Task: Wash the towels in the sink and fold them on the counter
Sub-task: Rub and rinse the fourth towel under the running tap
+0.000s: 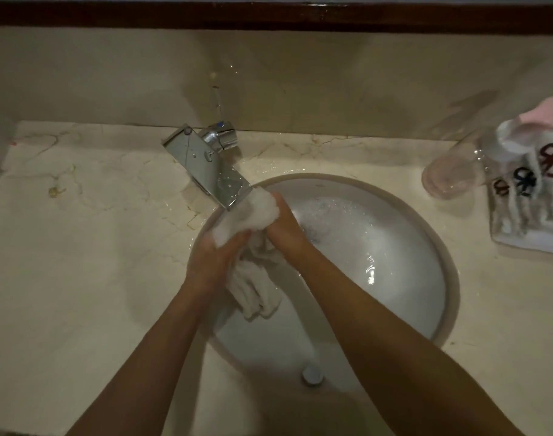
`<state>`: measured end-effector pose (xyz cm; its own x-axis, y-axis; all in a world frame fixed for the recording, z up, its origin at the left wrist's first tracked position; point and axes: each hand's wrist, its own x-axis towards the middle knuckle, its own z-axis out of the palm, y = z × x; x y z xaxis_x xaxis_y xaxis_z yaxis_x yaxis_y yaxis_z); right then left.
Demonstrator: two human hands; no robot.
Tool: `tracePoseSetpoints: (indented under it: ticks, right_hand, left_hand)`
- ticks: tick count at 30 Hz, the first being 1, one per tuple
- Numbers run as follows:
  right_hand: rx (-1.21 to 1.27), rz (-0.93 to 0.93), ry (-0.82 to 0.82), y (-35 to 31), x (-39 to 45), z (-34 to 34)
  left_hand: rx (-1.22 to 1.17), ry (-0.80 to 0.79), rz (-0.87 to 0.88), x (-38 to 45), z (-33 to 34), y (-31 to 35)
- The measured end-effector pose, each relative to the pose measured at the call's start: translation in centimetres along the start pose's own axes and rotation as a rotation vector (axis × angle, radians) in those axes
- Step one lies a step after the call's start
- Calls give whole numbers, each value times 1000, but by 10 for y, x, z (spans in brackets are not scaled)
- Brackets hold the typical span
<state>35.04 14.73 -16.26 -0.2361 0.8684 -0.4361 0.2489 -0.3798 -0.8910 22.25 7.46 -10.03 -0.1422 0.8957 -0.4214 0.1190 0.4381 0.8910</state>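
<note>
Towel-washing under way at a marble basin, centre of the frame.

Both hands grip one white towel [253, 278] over the sink [439, 247]: the left hand [218, 256] and the right hand [284, 225] each clutch its bunched upper end just below the chrome faucet [206, 168], the rest hanging into the bowl. The washing step looks unfinished; next would likely come wringing, then folding on the tabletop [80, 231]. More towels [533, 184] wait on a tray at right.

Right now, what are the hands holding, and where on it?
Both grip one white towel under the faucet: the left hand and right hand clutch its bunched upper end, and the rest hangs into the sink.
</note>
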Motion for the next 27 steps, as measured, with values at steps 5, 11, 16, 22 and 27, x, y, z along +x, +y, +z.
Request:
tracePoseSetpoints:
  ticks: [5, 11, 16, 22, 27]
  right_hand:
    - [-257, -85, -29, 74, -40, -36]
    - [-163, -113, -36, 90, -60, 11]
    - [-544, -64, 123, 102, -60, 67]
    - [-468, -185, 608, 90, -35, 89]
    - [-471, 120, 493, 86, 14, 77]
  left_hand:
    - [629, 20, 134, -4, 1, -10]
    - [761, -34, 17, -16, 4, -58]
    - [455, 211, -211, -22, 14, -79]
    - [399, 309, -241, -1, 29, -93]
    - [318, 223, -114, 36, 26, -80]
